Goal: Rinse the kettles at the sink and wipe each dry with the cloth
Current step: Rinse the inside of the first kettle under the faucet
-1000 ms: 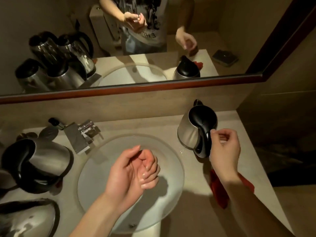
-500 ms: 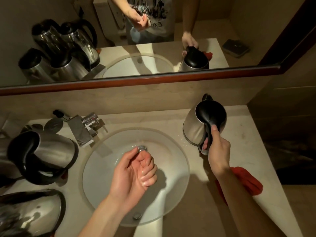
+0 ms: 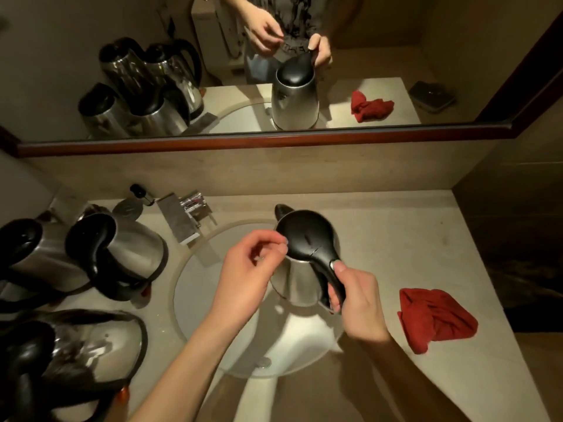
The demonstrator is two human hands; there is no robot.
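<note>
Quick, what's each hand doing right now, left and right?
Left hand: holds nothing, fingers loosely curled beside the kettle lid.
Right hand: grips the kettle's handle, thumb on top, over the sink.

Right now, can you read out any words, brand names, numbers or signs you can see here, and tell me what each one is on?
None can be read.
Shirt print, seen in the mirror: dark graphic with what may be letters, too blurred and cropped to read.
Held kettle: black lid shows only a slot, no text.
Kettles at left: only reflections on the steel.
Red cloth: no label visible.
</note>
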